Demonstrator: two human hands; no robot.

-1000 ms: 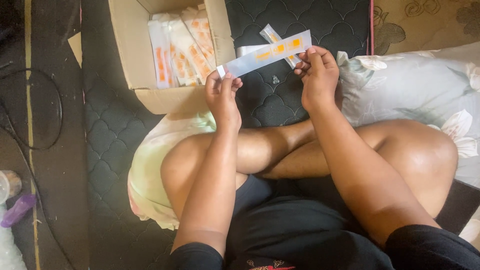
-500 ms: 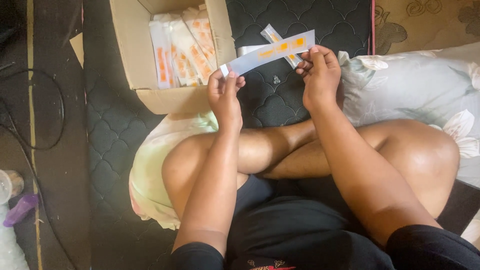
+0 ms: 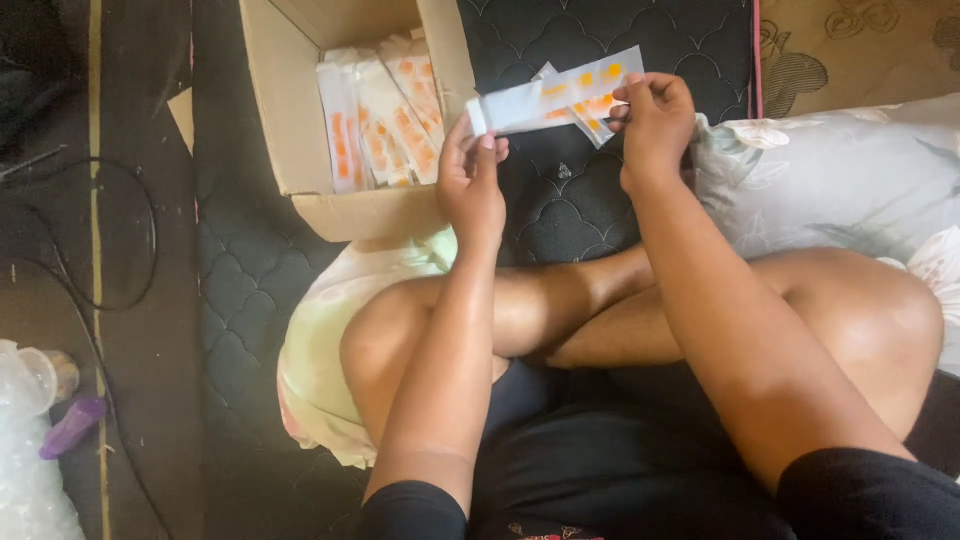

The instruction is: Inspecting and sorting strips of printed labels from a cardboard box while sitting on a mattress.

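Note:
I sit cross-legged on a dark quilted mattress [image 3: 250, 270]. Both hands hold one long white packet [image 3: 540, 95] with orange marks, stretched level between them. My left hand [image 3: 472, 180] pinches its left end, fingers up. My right hand [image 3: 650, 120] grips its right end. Another similar packet [image 3: 592, 124] lies on the mattress just beneath the held one. An open cardboard box [image 3: 300, 120] stands to the left of my hands, with several similar white and orange packets [image 3: 385, 120] stacked inside.
A floral pillow [image 3: 840, 180] lies to the right of my knees. A pale green cloth [image 3: 320, 350] sits under my left leg. Black cables [image 3: 110, 290] run over the dark floor at left, near a clear plastic container [image 3: 35, 380] and a purple object [image 3: 70, 425].
The packet and both hands have stayed almost in place, shifting slightly up. My left fingers have adjusted their pinch on the packet's left end.

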